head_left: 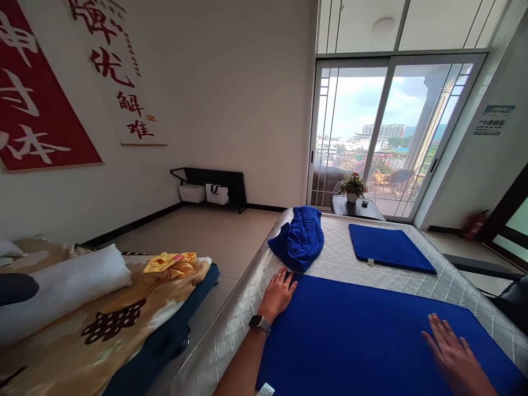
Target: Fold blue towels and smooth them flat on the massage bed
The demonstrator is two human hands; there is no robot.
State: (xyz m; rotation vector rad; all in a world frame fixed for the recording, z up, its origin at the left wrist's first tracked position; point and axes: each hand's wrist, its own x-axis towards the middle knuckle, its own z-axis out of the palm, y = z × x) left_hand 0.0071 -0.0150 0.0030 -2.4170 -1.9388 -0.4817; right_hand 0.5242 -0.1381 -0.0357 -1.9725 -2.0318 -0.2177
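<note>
A large blue cloth (355,335) lies spread flat on a white quilted mattress (237,324). My left hand (279,291), with a watch on its wrist, rests at the cloth's far left corner, fingers stretched out. Over the right part of the cloth is my right hand (451,346), its fingers extended; whether it presses on the fabric I cannot tell. Beyond my left hand sits a crumpled blue cloth (303,236). Farther right, a folded blue cloth (390,247) with a small white tag lies flat. Another white tag (266,389) shows at the near left edge.
To the left stands a low bed with a patterned blanket (111,324), a white roll (78,286) and a yellow cloth (173,265). A small black table (357,208) with a potted plant (353,187) stands past the mattress. A black bench (214,181) is by the wall.
</note>
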